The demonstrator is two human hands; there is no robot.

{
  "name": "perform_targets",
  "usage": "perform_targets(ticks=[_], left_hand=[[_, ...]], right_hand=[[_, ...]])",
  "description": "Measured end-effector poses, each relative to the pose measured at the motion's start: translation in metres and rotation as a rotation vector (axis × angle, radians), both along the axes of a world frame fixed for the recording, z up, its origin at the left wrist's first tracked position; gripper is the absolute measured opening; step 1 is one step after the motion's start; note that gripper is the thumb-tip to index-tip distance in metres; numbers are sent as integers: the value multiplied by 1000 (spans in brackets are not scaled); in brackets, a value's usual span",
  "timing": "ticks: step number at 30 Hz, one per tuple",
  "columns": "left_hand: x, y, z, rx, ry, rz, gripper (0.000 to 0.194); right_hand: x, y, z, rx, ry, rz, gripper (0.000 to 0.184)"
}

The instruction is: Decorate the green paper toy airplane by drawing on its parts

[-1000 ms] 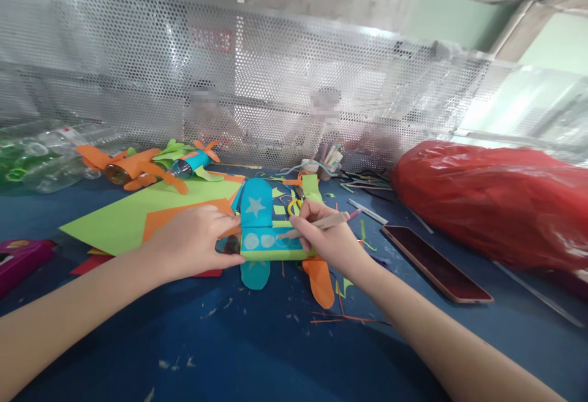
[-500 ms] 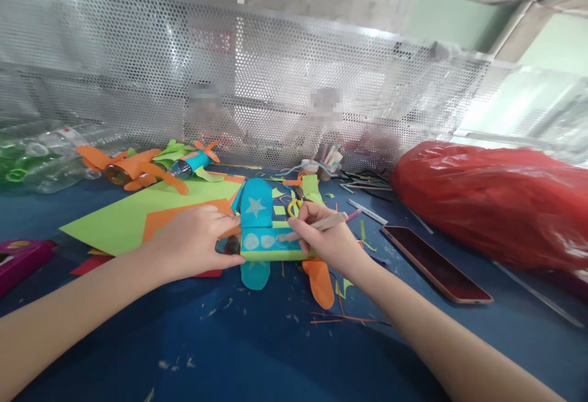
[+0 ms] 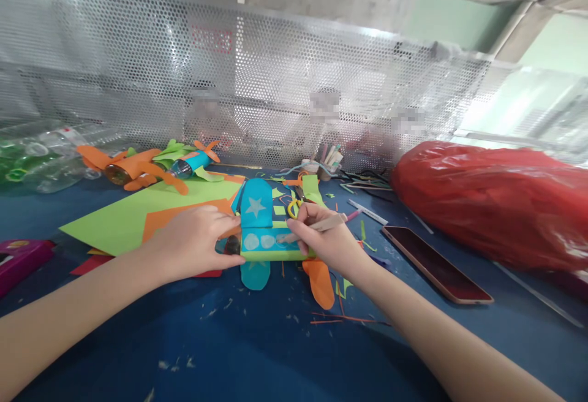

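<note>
A toy plane made from a paper-wrapped bottle point(image 3: 257, 255) lies sideways on the blue table. Its blue wing point(image 3: 256, 203) bears a pale star, and an orange tail piece point(image 3: 320, 284) sticks out at the right. My left hand point(image 3: 202, 241) is closed around the bottle's clear left end, thumb and fingers on either side. In my right hand point(image 3: 321, 230) a pale marker pen point(image 3: 331, 222) is pinched, its tip on the blue strip beside two whitish round spots. Behind that hand lie yellow-handled scissors point(image 3: 294, 208), partly covered.
Green paper point(image 3: 110, 218) and an orange sheet lie left, with finished paper planes point(image 3: 131, 168) and clear bottles point(image 3: 50, 157) behind. A phone point(image 3: 436, 264) and a red plastic bag point(image 3: 487, 206) are at right. A cup of pens point(image 3: 328, 166) stands by the perforated metal screen point(image 3: 285, 77).
Almost nothing differs. The pen tip stays at the same place on the blue strip, and both hands hold their positions.
</note>
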State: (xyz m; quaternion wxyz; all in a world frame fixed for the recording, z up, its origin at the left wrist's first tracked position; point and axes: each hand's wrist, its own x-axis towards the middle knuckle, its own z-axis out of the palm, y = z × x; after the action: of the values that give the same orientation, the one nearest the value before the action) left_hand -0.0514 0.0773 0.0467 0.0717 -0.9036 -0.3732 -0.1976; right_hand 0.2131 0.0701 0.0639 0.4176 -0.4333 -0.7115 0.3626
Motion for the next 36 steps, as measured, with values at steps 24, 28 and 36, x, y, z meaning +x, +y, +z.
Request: perform_targets(ticks=[24,28,36], left_hand=[[1,-2,2,-7,13,16,23],[1,-1,0,-13,-1,10,22],[0,0,-1,1,9,16,24]], right_hand=[[1,0,0,12,-23,-1,28],[0,0,0,-21,-24,-20,26],[0,1,1,-10,18,-68,26]])
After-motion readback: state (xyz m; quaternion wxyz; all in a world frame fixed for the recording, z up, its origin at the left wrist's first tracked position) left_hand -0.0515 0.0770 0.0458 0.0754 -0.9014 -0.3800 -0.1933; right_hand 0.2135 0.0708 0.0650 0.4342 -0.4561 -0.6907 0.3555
